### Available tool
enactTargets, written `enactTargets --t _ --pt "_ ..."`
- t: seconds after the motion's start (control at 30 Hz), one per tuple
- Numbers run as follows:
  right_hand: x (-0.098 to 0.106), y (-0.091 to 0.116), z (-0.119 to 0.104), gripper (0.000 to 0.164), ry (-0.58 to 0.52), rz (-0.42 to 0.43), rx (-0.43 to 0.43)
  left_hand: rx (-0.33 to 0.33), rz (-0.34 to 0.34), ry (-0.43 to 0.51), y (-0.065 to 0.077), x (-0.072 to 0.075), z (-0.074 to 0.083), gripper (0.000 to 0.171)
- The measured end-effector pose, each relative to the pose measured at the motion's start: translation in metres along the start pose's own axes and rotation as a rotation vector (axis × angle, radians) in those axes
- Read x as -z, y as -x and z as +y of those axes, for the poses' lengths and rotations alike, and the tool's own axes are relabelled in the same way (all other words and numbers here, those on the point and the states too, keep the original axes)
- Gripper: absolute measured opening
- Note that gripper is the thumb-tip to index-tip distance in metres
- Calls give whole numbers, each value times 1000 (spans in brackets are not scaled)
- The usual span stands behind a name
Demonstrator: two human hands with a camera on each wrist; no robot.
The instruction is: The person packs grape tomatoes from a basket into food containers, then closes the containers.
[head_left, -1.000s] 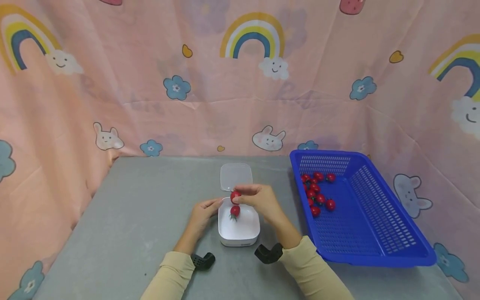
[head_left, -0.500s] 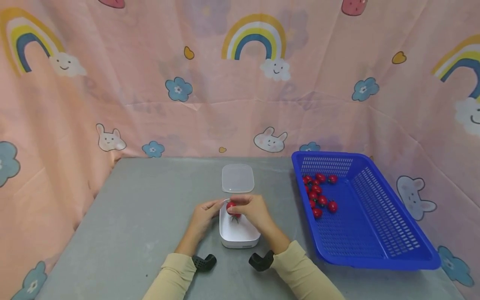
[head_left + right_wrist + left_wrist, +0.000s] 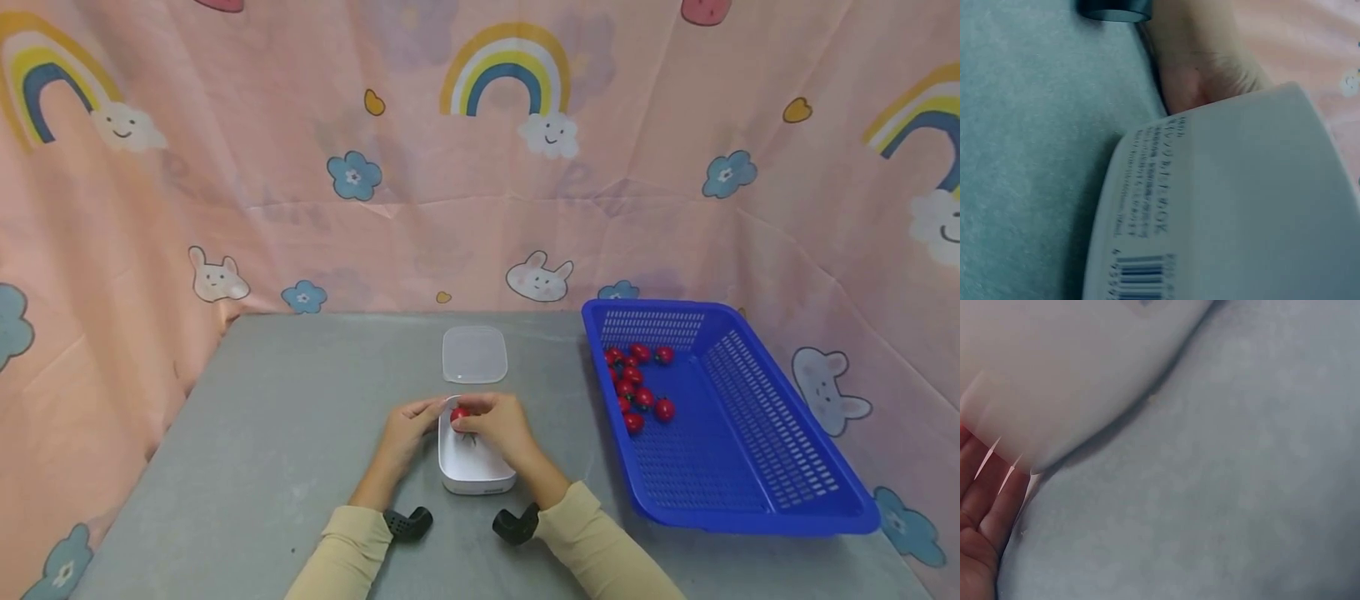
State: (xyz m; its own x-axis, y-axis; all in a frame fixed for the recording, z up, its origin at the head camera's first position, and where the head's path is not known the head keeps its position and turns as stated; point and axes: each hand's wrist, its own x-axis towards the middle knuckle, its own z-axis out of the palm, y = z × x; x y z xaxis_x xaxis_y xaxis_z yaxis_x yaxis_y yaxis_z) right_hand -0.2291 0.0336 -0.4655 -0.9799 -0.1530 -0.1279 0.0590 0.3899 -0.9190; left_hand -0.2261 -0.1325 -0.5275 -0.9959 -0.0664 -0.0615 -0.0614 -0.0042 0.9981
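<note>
I see the right hand (image 3: 498,421) pinching a tomato (image 3: 458,415) in its fingers at the far-left corner of the box (image 3: 474,471), while the left hand (image 3: 405,429) touches that corner, apparently steadying it; whether it pinches, I can't tell. The lid (image 3: 475,356) lies toward the counter's (image 3: 300,425) far edge, the basket (image 3: 712,454) rightward. The right hand blocks my view inside.
</note>
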Motion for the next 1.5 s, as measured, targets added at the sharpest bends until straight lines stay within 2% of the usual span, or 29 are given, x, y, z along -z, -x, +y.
enactTargets --t 0.47,0.63,0.83,1.07,1.3,1.5 --pt "-9 2 7 36 50 42 50 -1 -16 35 1 -2 -2 29" --pt "-11 2 6 35 60 55 71 4 -12 21 2 -2 -1 31" --pt "-11 0 2 35 69 47 49 -4 -5 -5 1 0 2 32" --pt "-9 -1 0 32 53 56 67 -14 -22 35 -4 0 2 31" --pt "-9 0 0 26 42 70 68 -8 -12 25 -2 1 1 29" --pt "3 8 -14 26 -26 71 66 -17 -7 5 0 0 0 30"
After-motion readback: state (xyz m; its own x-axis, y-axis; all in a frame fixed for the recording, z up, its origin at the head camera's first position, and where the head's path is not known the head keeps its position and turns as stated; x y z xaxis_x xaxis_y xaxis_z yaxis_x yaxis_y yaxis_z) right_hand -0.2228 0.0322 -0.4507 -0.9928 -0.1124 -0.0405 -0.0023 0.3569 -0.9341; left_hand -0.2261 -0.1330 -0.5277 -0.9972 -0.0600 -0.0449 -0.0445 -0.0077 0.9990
